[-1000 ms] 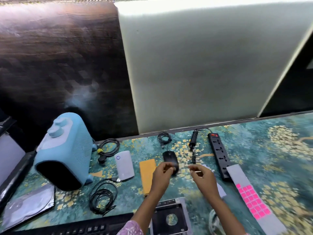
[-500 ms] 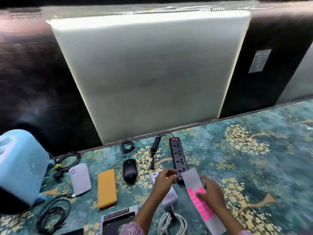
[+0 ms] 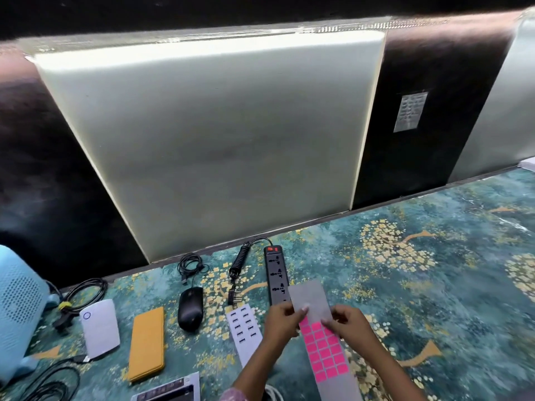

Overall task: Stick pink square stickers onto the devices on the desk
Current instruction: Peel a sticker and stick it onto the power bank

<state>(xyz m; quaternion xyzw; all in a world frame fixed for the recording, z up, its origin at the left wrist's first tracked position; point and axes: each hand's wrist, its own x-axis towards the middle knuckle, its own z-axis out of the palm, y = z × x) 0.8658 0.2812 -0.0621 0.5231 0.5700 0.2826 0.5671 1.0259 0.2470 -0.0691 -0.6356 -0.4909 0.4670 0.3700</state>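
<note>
A long grey sticker sheet (image 3: pixel 311 299) with several pink square stickers (image 3: pixel 324 351) lies at the lower middle. My left hand (image 3: pixel 282 321) pinches its left edge with thumb on top. My right hand (image 3: pixel 348 322) has its fingertips on the top row of pink stickers. Devices on the patterned cloth: a black power strip (image 3: pixel 276 273) just behind the sheet, a white multi-port USB hub (image 3: pixel 246 328) beside my left hand, a black mouse (image 3: pixel 190 308), an orange case (image 3: pixel 147 342), a white drive (image 3: pixel 100 327).
A light blue heater (image 3: pixel 17 308) stands at the far left with coiled black cables (image 3: pixel 84 290) beside it. A drive caddy (image 3: pixel 170 390) lies at the bottom edge. A glowing white panel (image 3: pixel 208 134) rises behind the desk. Patterned cloth (image 3: pixel 434 285) stretches to the right.
The view swung right from the mouse to the sticker sheet. Both hands left the mouse area; the left now grips the sheet and the right fingers rest on the pink stickers.
</note>
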